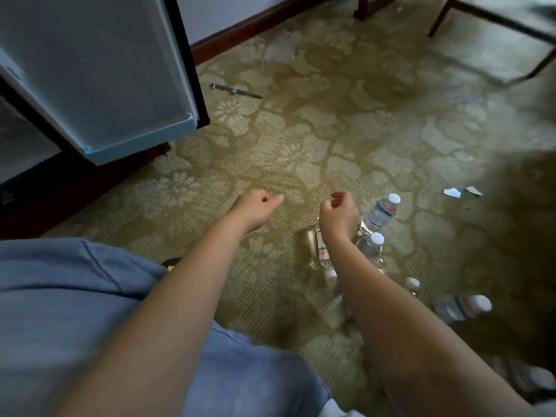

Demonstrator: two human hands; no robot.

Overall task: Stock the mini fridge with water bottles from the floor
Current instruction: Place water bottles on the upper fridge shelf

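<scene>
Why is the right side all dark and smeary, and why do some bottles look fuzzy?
Head view: a dark blur covers the right edge, maybe something very close to the lens. Head view: the near bottle beside it is smeared, while the far bottle is sharper. Head view: the carpet is brightest in the middle, and the wide lens tilts the fridge door.

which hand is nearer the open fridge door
Left. The left hand is below and to the right of the fridge door; the right hand is farther right, by the water bottles.
</scene>
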